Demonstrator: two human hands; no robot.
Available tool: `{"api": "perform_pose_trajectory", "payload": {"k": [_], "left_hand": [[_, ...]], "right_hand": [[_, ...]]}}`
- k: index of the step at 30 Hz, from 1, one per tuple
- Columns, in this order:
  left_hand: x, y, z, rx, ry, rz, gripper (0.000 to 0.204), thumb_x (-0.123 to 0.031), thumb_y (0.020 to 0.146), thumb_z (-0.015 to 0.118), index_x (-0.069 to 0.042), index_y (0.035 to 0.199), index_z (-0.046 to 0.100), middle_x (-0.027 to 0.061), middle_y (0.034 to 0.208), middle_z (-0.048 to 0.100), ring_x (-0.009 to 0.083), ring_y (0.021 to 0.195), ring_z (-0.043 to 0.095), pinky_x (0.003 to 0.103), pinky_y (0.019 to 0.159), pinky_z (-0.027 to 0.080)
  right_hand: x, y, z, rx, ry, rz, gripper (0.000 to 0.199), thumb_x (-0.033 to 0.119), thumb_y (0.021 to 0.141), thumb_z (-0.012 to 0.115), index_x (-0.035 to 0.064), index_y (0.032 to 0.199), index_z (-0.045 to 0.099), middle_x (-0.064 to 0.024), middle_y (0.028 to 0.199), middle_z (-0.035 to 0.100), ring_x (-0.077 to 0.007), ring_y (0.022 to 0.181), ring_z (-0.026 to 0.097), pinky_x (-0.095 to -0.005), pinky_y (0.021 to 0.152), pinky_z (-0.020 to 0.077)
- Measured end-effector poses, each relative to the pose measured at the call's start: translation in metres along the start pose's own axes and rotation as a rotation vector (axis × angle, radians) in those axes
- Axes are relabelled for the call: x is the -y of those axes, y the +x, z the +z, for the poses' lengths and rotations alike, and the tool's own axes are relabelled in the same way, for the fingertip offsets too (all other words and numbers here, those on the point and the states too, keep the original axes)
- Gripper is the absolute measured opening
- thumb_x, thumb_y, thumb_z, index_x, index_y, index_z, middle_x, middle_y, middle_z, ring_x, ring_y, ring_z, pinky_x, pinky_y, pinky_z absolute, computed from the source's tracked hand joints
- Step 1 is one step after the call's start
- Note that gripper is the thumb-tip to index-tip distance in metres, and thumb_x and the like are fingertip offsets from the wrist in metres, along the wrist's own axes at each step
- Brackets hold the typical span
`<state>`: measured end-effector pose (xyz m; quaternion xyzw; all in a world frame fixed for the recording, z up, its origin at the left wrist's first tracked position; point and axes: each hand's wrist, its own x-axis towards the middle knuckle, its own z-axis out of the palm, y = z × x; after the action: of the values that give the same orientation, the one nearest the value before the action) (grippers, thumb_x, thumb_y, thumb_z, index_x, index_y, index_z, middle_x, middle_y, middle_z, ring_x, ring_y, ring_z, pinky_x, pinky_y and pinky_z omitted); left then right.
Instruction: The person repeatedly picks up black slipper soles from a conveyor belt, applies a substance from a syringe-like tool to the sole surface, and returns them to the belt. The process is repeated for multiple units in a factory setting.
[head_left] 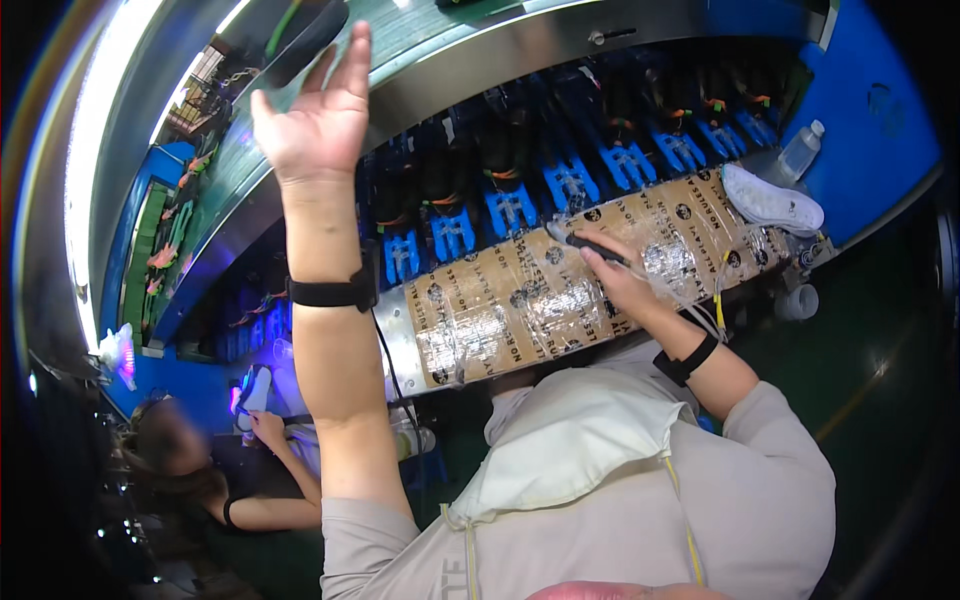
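Observation:
My left hand is raised over the green conveyor belt, open, with its palm up and fingers apart. Just beyond its fingers is a dark, rounded thing, possibly a shoe; I cannot tell if they touch. My right hand is closed around a dark pen-like tool with a grey tip, held low above the bench. Brown printed paper under clear wrap covers this bench. A white shoe lies at the bench's right end.
Blue holders bearing dark items stand in a row under the belt. A clear bottle is behind the white shoe. A thin cable hangs beside my left arm. A co-worker's hand is at a shoe on the left.

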<state>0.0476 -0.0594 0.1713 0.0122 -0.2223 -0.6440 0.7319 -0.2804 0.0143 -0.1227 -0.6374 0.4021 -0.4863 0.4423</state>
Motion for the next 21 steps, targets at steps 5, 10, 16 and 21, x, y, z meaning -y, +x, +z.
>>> {"api": "perform_pose_trajectory", "payload": {"k": [5, 10, 16, 21], "left_hand": [[0.031, -0.043, -0.008, -0.003, 0.98, 0.166, 0.072, -0.046, 0.116, 0.034, 0.019, 0.145, 0.044, 0.0365, 0.133, 0.063, 0.0459, 0.119, 0.069, 0.05, 0.099, 0.061], [-0.035, -0.052, -0.018, -0.041, 1.382, 0.492, 0.038, -0.022, 0.112, 0.056, 0.009, 0.128, 0.071, 0.0207, 0.114, 0.077, 0.0279, 0.099, 0.078, 0.037, 0.089, 0.062], [-0.2, -0.019, -0.067, -0.421, 2.686, 0.727, 0.055, -0.046, 0.097, 0.065, -0.003, 0.13, 0.074, 0.0353, 0.12, 0.072, 0.0511, 0.116, 0.069, 0.05, 0.107, 0.053], [-0.359, -0.025, -0.116, -1.268, 2.889, -0.032, 0.066, -0.045, 0.093, 0.065, -0.006, 0.146, 0.059, 0.0325, 0.148, 0.056, 0.0493, 0.141, 0.054, 0.062, 0.115, 0.044]], "right_hand": [[-0.015, -0.004, 0.001, -0.001, 0.009, 0.011, 0.029, 0.013, 0.101, 0.07, 0.0, 0.127, 0.073, -0.0143, 0.116, 0.076, -0.0212, 0.103, 0.071, -0.0333, 0.091, 0.055], [-0.025, 0.001, 0.006, -0.027, -0.02, -0.018, 0.029, 0.012, 0.101, 0.07, -0.0017, 0.126, 0.073, -0.0151, 0.115, 0.076, -0.0241, 0.106, 0.072, -0.0348, 0.093, 0.0545], [-0.056, -0.002, 0.017, -0.04, -0.11, -0.062, 0.029, 0.011, 0.101, 0.068, -0.0022, 0.127, 0.073, -0.0177, 0.117, 0.076, -0.0283, 0.107, 0.072, -0.037, 0.096, 0.0545], [-0.061, -0.006, 0.017, 0.059, -0.178, -0.065, 0.031, 0.01, 0.101, 0.067, -0.0022, 0.129, 0.071, -0.0173, 0.113, 0.075, -0.0266, 0.1, 0.072, -0.037, 0.091, 0.0551]]}}
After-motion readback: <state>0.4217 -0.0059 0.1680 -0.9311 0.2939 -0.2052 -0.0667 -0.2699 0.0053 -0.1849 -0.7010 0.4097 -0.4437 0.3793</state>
